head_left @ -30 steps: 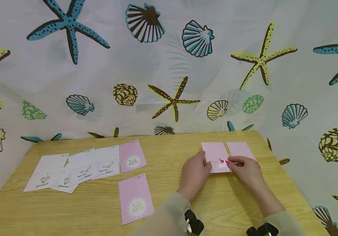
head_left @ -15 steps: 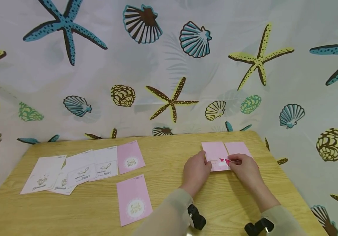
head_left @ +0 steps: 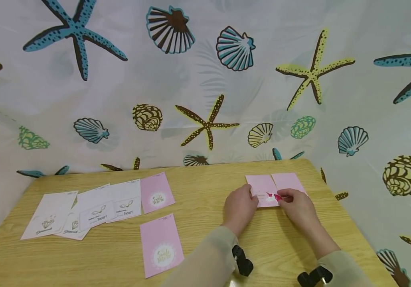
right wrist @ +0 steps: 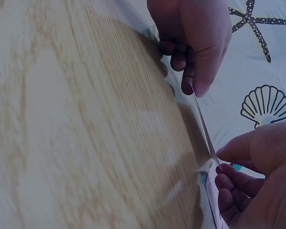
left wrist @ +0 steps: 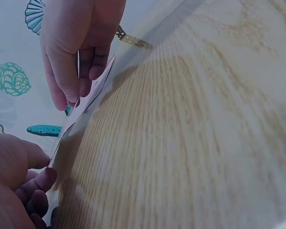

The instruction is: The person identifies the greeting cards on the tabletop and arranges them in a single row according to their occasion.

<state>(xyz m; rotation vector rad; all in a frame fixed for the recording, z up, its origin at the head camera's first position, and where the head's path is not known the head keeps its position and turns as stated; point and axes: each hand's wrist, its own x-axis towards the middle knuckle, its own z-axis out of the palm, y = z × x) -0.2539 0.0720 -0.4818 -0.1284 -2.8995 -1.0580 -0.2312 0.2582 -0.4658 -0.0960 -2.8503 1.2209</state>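
Observation:
In the head view, a pink card with a small red-and-white picture (head_left: 263,186) is held at the right part of the table. My left hand (head_left: 240,207) pinches its left edge between thumb and fingers. At the opposite edge, my right hand (head_left: 299,207) pinches the card near the red print. From the right wrist view the card (right wrist: 205,126) appears as a thin edge stretched between both hands, slightly above the wood. A second pink card (head_left: 288,181) lies just behind my right hand, partly covered by it.
Two pink "Smile More" cards (head_left: 161,249) lie left of centre, one behind the other. Several overlapping white cards (head_left: 56,203) with diamond and winged-heart prints are at the far left. A patterned cloth (head_left: 191,79) hangs behind the wooden table (head_left: 94,259).
The head view has shifted slightly, so the scene drifts left. Both hands keep their hold on the pink card, whose near edge now sits a little higher in view.

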